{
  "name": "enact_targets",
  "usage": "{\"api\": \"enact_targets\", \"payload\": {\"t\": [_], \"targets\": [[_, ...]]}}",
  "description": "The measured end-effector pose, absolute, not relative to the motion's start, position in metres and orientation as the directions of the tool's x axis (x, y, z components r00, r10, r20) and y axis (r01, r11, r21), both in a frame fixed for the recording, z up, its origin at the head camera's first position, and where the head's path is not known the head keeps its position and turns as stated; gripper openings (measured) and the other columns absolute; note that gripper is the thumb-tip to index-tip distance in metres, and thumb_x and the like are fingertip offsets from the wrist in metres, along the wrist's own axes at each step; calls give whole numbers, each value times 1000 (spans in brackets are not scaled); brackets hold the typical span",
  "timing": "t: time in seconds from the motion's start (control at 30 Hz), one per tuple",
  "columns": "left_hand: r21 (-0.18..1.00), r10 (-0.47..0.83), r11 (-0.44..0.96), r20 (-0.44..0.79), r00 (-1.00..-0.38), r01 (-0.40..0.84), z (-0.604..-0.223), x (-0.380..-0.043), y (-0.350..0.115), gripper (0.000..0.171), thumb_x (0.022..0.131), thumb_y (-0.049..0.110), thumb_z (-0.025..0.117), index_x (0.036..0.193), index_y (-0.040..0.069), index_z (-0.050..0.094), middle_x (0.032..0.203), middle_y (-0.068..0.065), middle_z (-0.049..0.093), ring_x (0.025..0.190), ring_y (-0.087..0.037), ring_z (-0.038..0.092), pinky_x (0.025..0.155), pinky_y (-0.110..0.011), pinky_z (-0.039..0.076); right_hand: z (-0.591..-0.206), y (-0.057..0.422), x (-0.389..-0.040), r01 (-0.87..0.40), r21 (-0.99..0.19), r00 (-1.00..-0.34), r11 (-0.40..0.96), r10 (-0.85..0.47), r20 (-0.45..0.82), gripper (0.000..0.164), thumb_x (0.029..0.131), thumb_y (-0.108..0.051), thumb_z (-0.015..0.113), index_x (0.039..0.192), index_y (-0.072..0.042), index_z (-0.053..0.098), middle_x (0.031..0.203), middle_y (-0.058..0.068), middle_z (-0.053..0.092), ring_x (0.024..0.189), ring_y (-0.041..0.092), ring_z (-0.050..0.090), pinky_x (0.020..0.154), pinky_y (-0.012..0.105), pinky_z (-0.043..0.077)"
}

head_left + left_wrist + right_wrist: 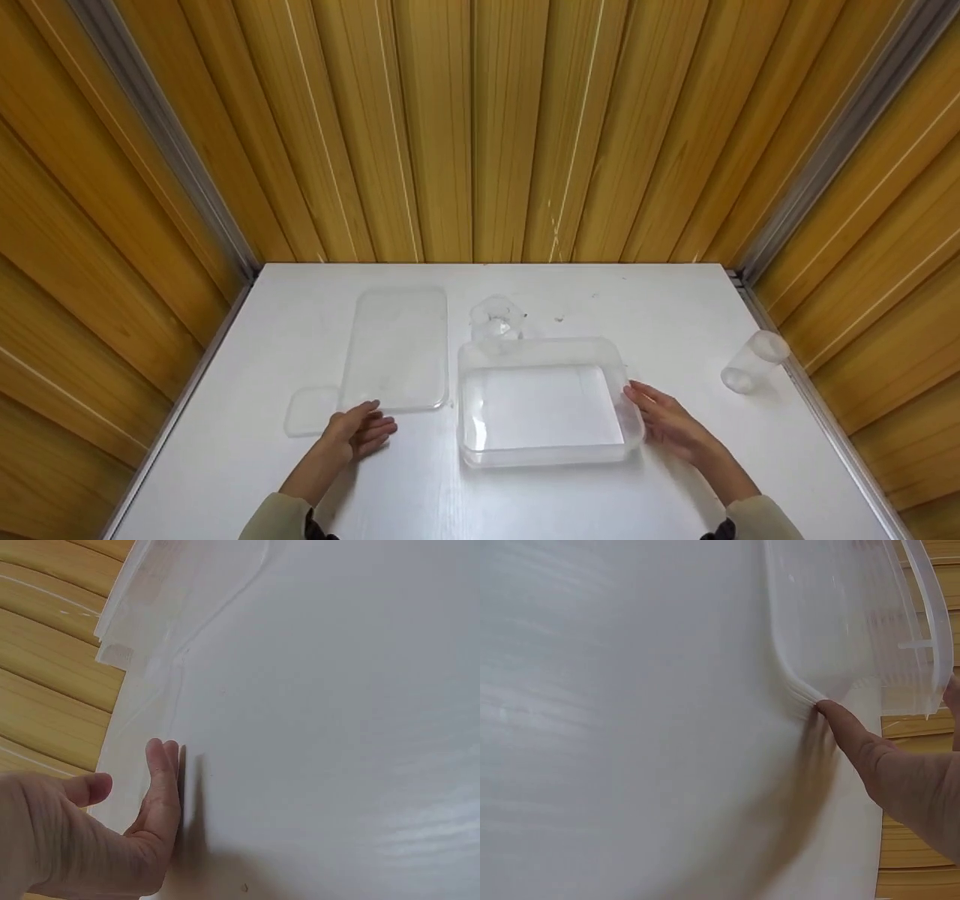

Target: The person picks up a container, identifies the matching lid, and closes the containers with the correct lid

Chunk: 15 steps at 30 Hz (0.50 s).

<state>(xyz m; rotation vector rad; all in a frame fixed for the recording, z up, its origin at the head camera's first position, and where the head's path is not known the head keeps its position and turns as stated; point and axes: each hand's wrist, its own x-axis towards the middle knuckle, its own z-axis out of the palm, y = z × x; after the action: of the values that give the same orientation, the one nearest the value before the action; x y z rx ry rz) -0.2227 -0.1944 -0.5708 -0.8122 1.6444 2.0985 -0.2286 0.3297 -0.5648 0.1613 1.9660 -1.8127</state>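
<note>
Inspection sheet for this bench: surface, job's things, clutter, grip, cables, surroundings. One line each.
Surface: white table, specks toward the back.
Job's things: clear container; large lid on its left.
Clutter: small lid far left, clear cylinder far right, small clear item behind the clear container.
Grip: left hand by the large lid, contact unclear; right hand touches the clear container, hold unclear.
Cables: nothing seen.
Surroundings: wood-look panels, metal posts.

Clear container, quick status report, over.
Right hand touching container, right side. Left hand empty, near flat lid. Container uncovered. Small clear item by its far edge.
</note>
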Motion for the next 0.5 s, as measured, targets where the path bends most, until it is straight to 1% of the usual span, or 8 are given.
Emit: {"api": "enact_targets", "payload": {"t": [0.07, 0.17, 0.23, 0.3, 0.4, 0.5], "targets": [[752, -100, -303, -636, -765, -585, -573, -222, -195, 33, 102, 16, 61, 118, -12, 61, 84, -15, 78, 76, -22, 79, 71, -31, 64, -566, 330, -227, 389, -914, -883, 120, -234, -406, 80, 108, -42, 48, 161, 4, 9, 162, 32, 29, 129, 23, 58, 99, 34, 56], [772, -144, -307, -616, -774, -557, -575, -225, -192, 28, 103, 15, 59, 113, -11, 63, 78, -12, 78, 70, -19, 78, 66, -27, 63, -568, 329, -225, 388, -915, -878, 110, -258, -403, 81, 108, -42, 48, 161, 3, 7, 162, 32, 29, 129, 24, 58, 101, 36, 56], [795, -182, -285, -593, -785, -535, -576, -227, -187, 28, 103, 14, 58, 113, -12, 63, 76, -10, 77, 68, -17, 77, 65, -27, 63, -568, 329, -224, 389, -914, -877, 115, -258, -405, 80, 109, -42, 46, 162, 2, 6, 162, 32, 29, 132, 26, 57, 104, 38, 55], [813, -204, -260, -574, -793, -521, -577, -229, -180, 31, 103, 15, 57, 117, -12, 61, 78, -9, 77, 69, -16, 77, 67, -28, 63, -569, 328, -222, 390, -912, -885, 128, -222, -409, 79, 109, -43, 45, 162, 1, 6, 162, 33, 29, 135, 31, 55, 106, 40, 53], [838, -259, -223, -543, -799, -498, -578, -230, -172, 35, 104, 17, 54, 122, -12, 59, 80, -9, 77, 70, -16, 77, 69, -30, 64, -569, 325, -221, 380, -914, -898, 143, -181, -401, 80, 109, -46, 43, 162, 2, 7, 162, 34, 27, 143, 41, 46, 113, 45, 48], [847, -287, -202, -531, -797, -491, -578, -229, -169, 37, 105, 19, 52, 124, -12, 58, 81, -10, 76, 71, -17, 77, 68, -30, 64, -571, 322, -217, 377, -917, -907, 132, -148, -394, 81, 108, -46, 44, 161, 5, 10, 163, 33, 25, 148, 47, 36, 119, 52, 40]]}}
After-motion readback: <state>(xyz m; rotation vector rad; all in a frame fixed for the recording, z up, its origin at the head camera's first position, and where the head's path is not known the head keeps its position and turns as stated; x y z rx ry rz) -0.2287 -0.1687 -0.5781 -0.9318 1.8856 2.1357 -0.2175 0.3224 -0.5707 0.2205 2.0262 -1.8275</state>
